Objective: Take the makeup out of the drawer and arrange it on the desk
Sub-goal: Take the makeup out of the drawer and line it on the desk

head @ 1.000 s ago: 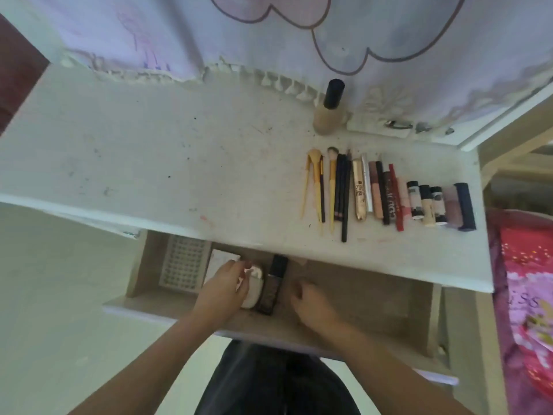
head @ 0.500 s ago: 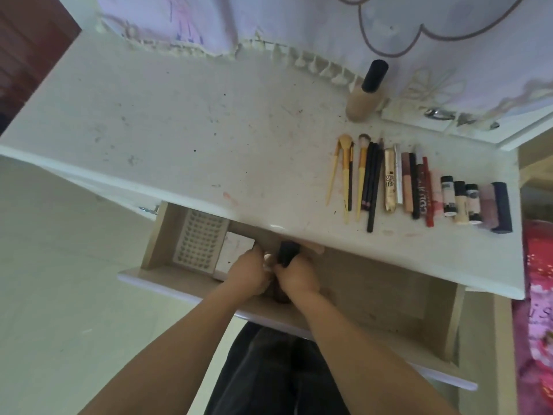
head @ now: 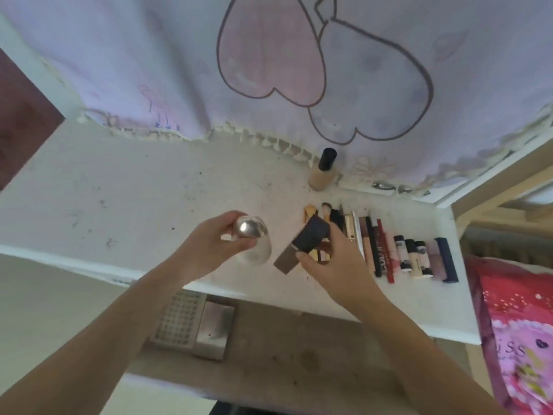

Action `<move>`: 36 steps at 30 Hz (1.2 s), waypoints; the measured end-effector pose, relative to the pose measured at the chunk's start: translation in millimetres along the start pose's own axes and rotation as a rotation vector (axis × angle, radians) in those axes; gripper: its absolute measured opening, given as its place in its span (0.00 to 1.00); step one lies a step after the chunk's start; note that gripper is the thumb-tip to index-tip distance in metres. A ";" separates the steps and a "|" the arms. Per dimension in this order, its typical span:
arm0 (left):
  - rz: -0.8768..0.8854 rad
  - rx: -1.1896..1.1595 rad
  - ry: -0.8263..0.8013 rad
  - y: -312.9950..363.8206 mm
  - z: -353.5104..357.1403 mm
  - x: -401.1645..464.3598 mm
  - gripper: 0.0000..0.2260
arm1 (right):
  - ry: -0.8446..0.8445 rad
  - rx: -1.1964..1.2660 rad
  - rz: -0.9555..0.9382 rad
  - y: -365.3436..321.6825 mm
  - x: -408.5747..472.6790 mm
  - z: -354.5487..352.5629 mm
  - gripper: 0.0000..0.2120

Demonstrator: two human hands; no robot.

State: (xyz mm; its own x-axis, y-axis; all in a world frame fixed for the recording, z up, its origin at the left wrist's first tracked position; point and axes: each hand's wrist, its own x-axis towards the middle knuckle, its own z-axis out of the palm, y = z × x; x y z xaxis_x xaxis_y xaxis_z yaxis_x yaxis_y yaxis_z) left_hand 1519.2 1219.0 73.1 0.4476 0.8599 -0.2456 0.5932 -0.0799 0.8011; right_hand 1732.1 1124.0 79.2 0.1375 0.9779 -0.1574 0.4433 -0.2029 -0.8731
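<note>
Desk (head: 125,187): left hand (head: 206,250) grips silver-capped jar (head: 253,238); right hand (head: 332,262) pinches dark bottle (head: 302,244) above brushes (head: 326,212). Risk: lowering bottle scatters row.

Two hands are seen, the left hand (head: 209,250) and the right hand (head: 332,265), and one item is held in each: a silver-capped clear bottle (head: 253,241) and a dark-capped brown rectangular bottle (head: 302,244). One black-capped beige bottle (head: 323,172) is stood on the white desk (head: 119,199). Three small black-capped tubes (head: 411,256) are counted. Two flat items, a white gridded tray (head: 179,320) and a grey flat case (head: 214,330), are left in the wooden drawer (head: 299,354).
</note>
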 end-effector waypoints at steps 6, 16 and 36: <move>0.110 0.026 0.290 30.9 20.9 111.3 0.10 | 0.361 -0.063 -0.029 -26.7 101.4 -11.0 0.08; 0.131 -0.003 0.203 41.0 52.7 175.7 0.08 | 0.397 -0.186 0.124 5.7 134.5 10.2 0.18; -0.481 0.442 -0.067 -114.5 112.2 -87.3 0.18 | -0.287 -0.668 0.056 126.9 -60.7 103.6 0.24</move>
State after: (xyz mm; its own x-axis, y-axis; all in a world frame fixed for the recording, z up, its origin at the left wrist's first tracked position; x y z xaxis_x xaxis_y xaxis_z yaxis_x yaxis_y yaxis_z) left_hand 1487.3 1096.6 -58.4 0.0959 0.8193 -0.5652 0.9503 0.0937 0.2970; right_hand 1688.2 1044.1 -69.8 -0.0213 0.9212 -0.3884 0.9009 -0.1507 -0.4070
